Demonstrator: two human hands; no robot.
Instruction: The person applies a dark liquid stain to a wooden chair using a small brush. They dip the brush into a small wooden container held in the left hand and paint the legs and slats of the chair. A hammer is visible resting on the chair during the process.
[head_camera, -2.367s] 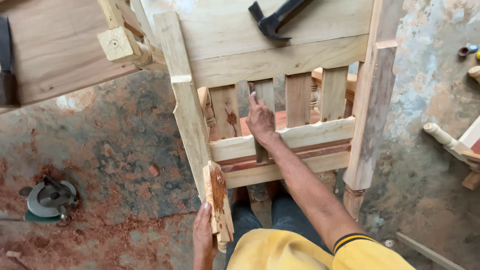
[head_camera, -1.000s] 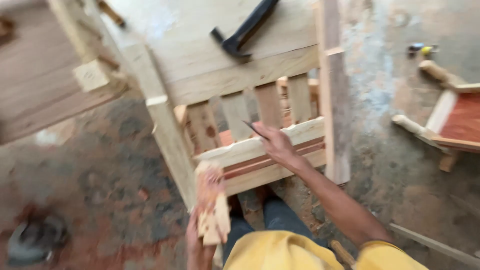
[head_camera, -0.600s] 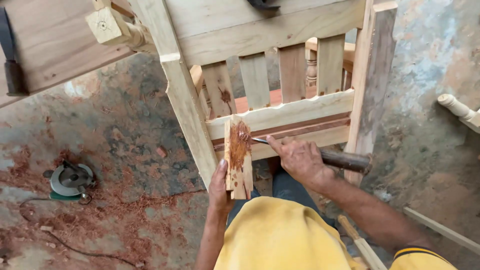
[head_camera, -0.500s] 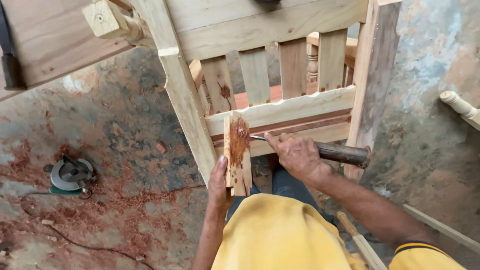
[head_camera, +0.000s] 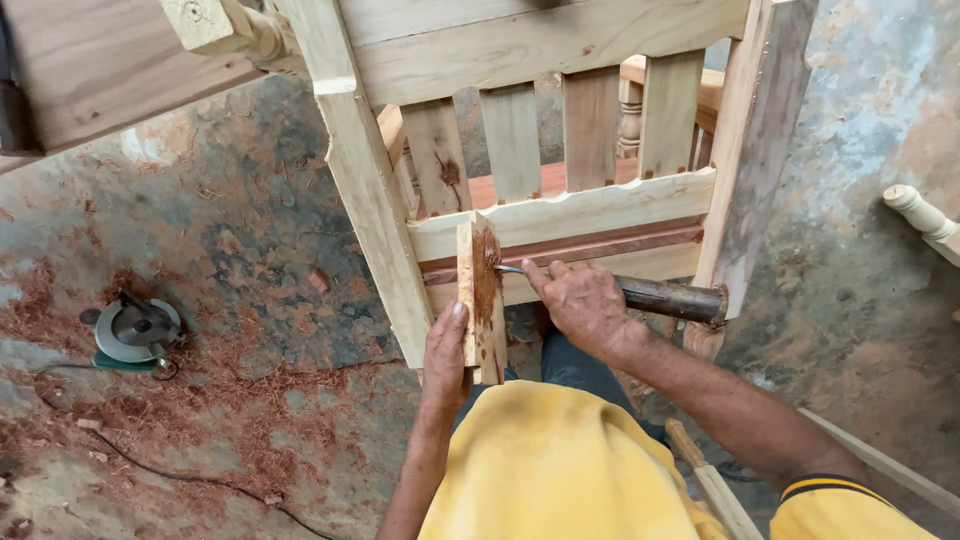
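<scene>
Wood block (head_camera: 481, 295), reddish, rough-faced, upright

No packages, labels, signs or screens visible.

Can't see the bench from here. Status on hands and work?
Left hand holds wood piece upright against chair frame. Right hand grips chisel, tip at the piece. Nothing between them.

Floor (head_camera: 250, 230): mottled grey concrete, stained reddish, strewn with red sawdust (head_camera: 200, 400) at left.
Left floor: small circular saw (head_camera: 135, 330), dark cord (head_camera: 180, 475) trailing off.
Upper left: pale plank surface (head_camera: 90, 60).
Right edge: turned pale wooden leg (head_camera: 925, 220).
Lower right: thin wooden strip (head_camera: 880, 465).
Light: even, soft.
</scene>
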